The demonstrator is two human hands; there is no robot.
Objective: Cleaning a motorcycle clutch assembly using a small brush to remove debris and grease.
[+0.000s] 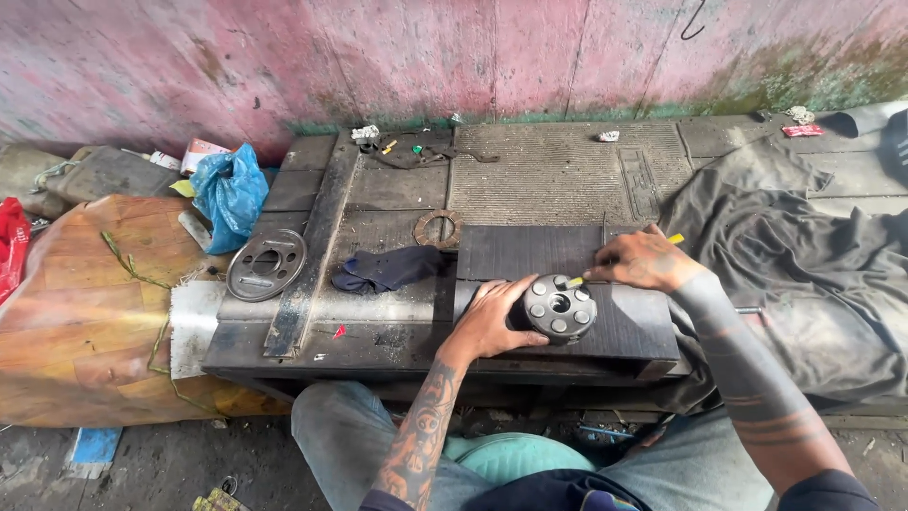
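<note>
A round grey metal part [560,308] with several holes around its face stands on a dark ribbed mat [530,251] on the low workbench. My left hand [492,317] grips its left side and steadies it. My right hand [641,260] holds a yellow-handled tool [673,239]; its tip [573,281] touches the upper edge of the round part.
A dark blue rag [388,267], a rusty ring [439,229] and a grey perforated metal disc [266,264] lie to the left on the bench. A blue plastic bag [229,194] sits farther left. A dark cloth [794,255] covers the right side. A pink wall rises behind.
</note>
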